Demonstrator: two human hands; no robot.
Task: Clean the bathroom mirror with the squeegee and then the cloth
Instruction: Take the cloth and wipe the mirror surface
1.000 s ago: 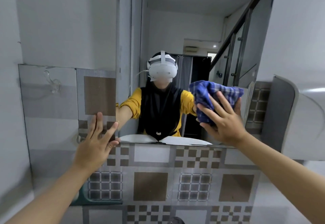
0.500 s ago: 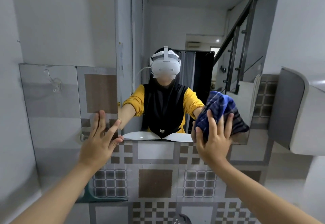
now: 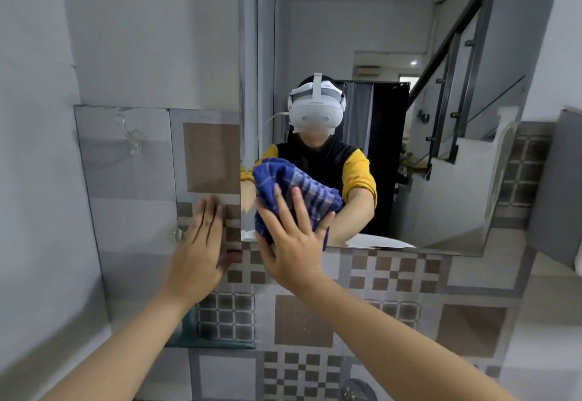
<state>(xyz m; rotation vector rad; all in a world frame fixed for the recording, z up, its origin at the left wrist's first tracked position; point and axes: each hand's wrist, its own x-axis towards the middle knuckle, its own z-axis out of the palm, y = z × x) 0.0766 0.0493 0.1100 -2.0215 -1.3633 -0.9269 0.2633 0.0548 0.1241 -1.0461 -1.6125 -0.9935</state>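
Observation:
The frameless mirror (image 3: 409, 164) hangs on the tiled wall ahead and reflects a person with a headset. My right hand (image 3: 291, 243) presses a blue checked cloth (image 3: 293, 186) against the mirror's lower left corner, fingers spread over it. My left hand (image 3: 200, 243) lies flat and open on the wall tiles just left of the mirror's edge, holding nothing. No squeegee is in view.
A clear plastic hook (image 3: 134, 139) sticks to the grey tile at the left. A teal shelf edge (image 3: 214, 342) shows below my left forearm. A grey cabinet (image 3: 557, 186) juts out at the right. Patterned tiles (image 3: 378, 274) run under the mirror.
My right hand has swept the cloth from the mirror's right side down and across to its lower left corner. My left hand stayed flat on the wall beside the mirror.

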